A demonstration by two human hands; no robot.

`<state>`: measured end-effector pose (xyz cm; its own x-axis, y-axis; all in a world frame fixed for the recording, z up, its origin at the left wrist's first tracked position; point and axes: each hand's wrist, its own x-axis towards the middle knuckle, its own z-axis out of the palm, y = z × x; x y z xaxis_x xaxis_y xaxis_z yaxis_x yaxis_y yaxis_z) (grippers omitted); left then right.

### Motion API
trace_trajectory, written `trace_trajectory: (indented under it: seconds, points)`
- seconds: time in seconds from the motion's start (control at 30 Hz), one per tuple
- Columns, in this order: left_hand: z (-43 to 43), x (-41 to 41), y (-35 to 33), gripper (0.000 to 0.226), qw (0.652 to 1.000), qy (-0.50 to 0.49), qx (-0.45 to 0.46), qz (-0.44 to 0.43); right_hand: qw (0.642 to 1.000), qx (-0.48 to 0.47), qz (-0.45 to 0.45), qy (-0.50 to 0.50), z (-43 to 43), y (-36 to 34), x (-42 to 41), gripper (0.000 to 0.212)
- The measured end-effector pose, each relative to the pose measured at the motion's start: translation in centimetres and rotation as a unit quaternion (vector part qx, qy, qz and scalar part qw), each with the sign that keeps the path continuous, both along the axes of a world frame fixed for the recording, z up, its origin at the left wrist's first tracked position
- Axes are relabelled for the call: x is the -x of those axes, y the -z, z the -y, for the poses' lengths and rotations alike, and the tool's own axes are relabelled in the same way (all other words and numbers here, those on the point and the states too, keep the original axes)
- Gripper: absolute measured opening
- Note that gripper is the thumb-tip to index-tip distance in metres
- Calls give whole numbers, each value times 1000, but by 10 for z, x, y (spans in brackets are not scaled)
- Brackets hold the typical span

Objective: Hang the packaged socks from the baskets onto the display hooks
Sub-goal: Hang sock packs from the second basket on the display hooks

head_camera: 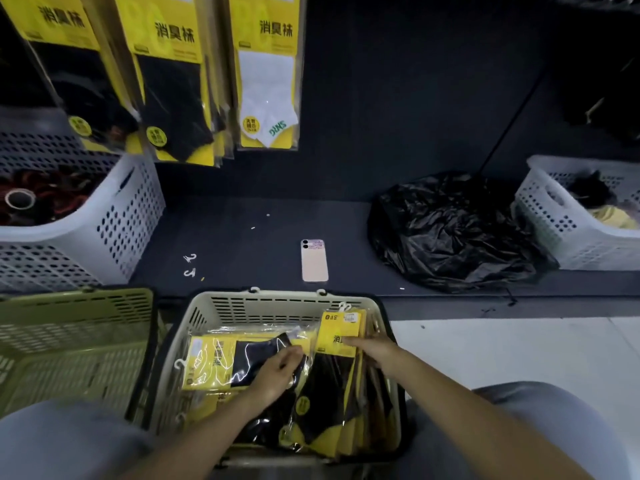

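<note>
A cream basket at the bottom centre holds several yellow-and-black sock packs. Inside it, my left hand pinches the edge of a flat-lying sock pack. At the basket's right side my right hand grips an upright stack of sock packs by its yellow header. Hung sock packs dangle from display hooks at the top left, black ones beside a white one. The hooks themselves are out of view.
A phone lies on the dark shelf behind the basket, with a crumpled black plastic bag to its right. White perforated baskets stand at far left and far right. An empty green basket sits left. Small white hooks lie loose.
</note>
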<state>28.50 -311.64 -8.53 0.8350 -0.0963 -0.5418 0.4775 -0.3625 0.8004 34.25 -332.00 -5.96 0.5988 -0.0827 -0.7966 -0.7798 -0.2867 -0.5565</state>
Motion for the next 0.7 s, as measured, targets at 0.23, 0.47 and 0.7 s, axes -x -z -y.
trace_trajectory:
  seconds: [0.23,0.47,0.7]
  points:
    - [-1,-1,1,44,1000,7,20,-14,996,5,82,-22,-25,5,-6,68]
    - [-3,-30,-32,64,996,-52,74,14,960,-15,277,-45,-21,-58,-31,20]
    - [-27,-55,-74,40,959,-112,171,197,908,-146,377,-109,-46,-85,-32,32]
